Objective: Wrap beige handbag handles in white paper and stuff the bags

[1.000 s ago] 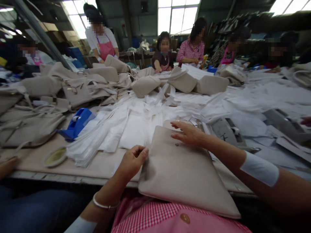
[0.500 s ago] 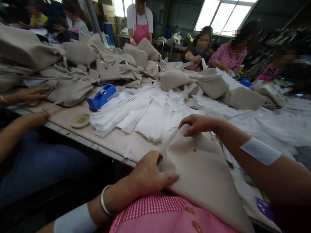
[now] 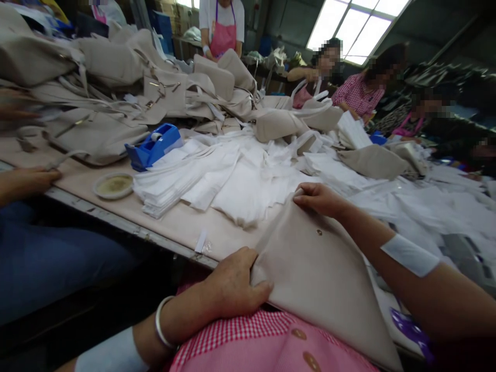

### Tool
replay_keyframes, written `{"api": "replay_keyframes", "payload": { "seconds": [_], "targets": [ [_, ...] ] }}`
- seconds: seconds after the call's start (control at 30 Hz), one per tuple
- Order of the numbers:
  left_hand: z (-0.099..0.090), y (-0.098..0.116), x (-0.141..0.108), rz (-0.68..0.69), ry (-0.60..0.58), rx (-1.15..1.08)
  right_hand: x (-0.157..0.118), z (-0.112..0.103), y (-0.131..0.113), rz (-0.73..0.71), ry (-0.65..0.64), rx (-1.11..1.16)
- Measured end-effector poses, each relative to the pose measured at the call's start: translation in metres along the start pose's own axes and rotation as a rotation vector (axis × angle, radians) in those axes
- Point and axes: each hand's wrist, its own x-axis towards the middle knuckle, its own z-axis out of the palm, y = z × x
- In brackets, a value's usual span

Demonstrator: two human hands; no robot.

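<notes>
A beige leather-like bag (image 3: pixel 321 279) with a small metal fitting near its upper edge rests across my lap and the table edge. My left hand (image 3: pixel 238 284) grips its near left corner, thumb on top and the other fingers hidden underneath. At the far corner, my right hand (image 3: pixel 318 199) pinches the bag's edge between thumb and fingers. The material between both hands looks stretched fairly smooth. Just beyond it lie fanned stacks of thin white sheets (image 3: pixel 240 181).
A blue tape dispenser (image 3: pixel 155 147) and a round shallow dish (image 3: pixel 113 185) stand left of the sheets. Beige bags (image 3: pixel 166 98) are heaped behind. A co-worker's hand (image 3: pixel 31 183) is at the left table edge (image 3: pixel 116 219). Other people work across the table.
My right hand has shifted slightly right, its grip now tighter at the bag's corner, and the bag surface is smoother. The co-worker's upper hand at left has moved up and blurs.
</notes>
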Motion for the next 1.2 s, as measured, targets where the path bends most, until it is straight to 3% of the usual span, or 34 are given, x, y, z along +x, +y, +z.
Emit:
{"api": "replay_keyframes", "payload": {
  "seconds": [0.2,0.37,0.47,0.63,0.77,0.83,0.93,1.03,1.13,1.2],
  "targets": [
    [0.001,0.012,0.001,0.052,0.158,0.012,0.006,0.025,0.007,-0.011,0.301,-0.204],
    [0.011,0.016,0.020,-0.035,0.125,0.055,0.010,0.036,0.006,-0.040,0.474,-0.321],
    [0.015,0.005,0.032,-0.039,0.057,-0.061,0.014,0.044,0.010,0.004,0.490,-0.332],
    [0.009,-0.018,0.039,-0.079,-0.136,-0.493,0.017,0.057,0.016,0.046,0.496,-0.452],
    [-0.008,-0.006,0.062,-0.079,-0.260,-0.483,0.017,0.063,0.017,0.095,0.501,-0.526],
    [-0.012,0.010,0.088,-0.113,-0.229,-0.404,0.018,0.063,0.015,0.114,0.507,-0.508],
    [-0.004,0.032,0.130,-0.096,-0.036,-0.122,0.014,0.055,0.013,0.105,0.510,-0.460],
    [0.009,0.036,0.160,-0.035,0.043,0.109,-0.010,0.037,0.014,0.046,0.544,-0.424],
    [0.016,0.025,0.172,-0.045,0.070,0.228,-0.059,0.025,0.020,-0.071,0.606,-0.419],
    [0.019,0.018,0.173,-0.056,0.096,0.309,-0.095,0.028,0.028,-0.091,0.544,-0.437]
  ]
}}
